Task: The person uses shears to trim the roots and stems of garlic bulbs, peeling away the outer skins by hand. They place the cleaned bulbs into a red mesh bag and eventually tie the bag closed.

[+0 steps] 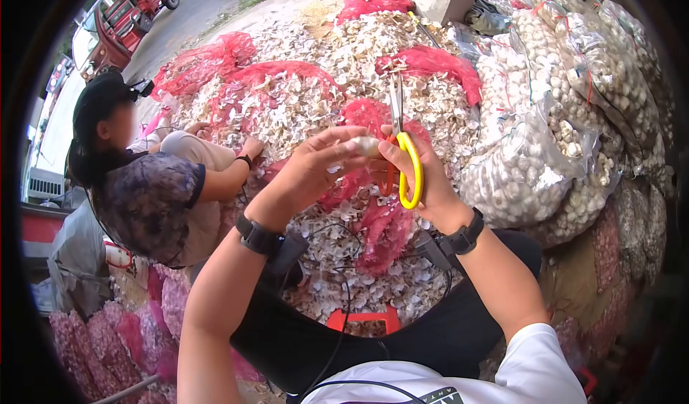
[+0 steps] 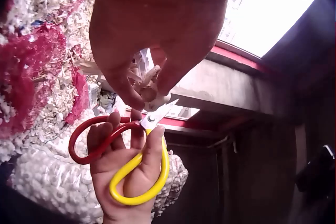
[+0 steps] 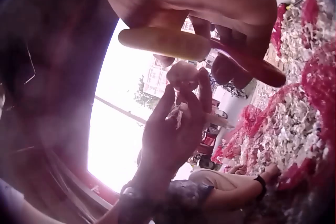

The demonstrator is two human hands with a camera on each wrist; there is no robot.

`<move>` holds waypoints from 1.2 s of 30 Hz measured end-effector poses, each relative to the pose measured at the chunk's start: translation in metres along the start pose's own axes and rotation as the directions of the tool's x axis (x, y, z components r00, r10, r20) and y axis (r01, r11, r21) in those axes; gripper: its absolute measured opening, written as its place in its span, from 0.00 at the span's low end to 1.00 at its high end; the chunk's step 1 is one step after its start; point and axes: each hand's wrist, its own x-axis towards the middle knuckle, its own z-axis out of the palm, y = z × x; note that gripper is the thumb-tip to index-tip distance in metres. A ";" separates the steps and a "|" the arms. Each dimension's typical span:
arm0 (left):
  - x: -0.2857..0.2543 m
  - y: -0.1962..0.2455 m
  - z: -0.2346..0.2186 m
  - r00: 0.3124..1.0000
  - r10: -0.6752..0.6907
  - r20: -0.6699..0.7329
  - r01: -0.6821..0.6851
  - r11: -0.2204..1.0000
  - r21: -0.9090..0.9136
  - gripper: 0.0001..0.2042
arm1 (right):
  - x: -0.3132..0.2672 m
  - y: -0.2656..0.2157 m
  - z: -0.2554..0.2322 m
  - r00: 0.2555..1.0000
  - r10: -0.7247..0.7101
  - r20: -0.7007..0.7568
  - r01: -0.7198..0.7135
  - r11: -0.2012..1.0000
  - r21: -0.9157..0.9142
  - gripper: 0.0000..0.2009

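In the head view my left hand (image 1: 316, 158) holds a pale garlic bulb (image 1: 367, 145) at its fingertips. The left wrist view has the thumb and fingers pinching the bulb (image 2: 149, 95), with dry papery stalk and roots around it. My right hand (image 1: 428, 178) grips a pair of scissors (image 1: 397, 106) with one yellow handle (image 2: 166, 166) and one red handle (image 2: 84, 159). The blades point away from me in the head view and lie close beside the bulb. Right-hand fingertips are right at the bulb's underside in the left wrist view.
A broad heap of garlic skins (image 1: 301, 109) with red mesh bags (image 1: 438, 65) spreads ahead. Large clear sacks of garlic bulbs (image 1: 509, 174) stand at right. Another person (image 1: 143, 181) sits at left, hands at the heap. A red stool edge (image 1: 364, 319) shows between my legs.
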 end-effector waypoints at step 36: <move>0.005 0.024 -0.017 0.889 0.420 -0.182 -0.314 0.848 0.427 0.26 | -0.012 0.000 0.006 0.922 -0.343 0.180 0.323 0.427 -0.845 0.30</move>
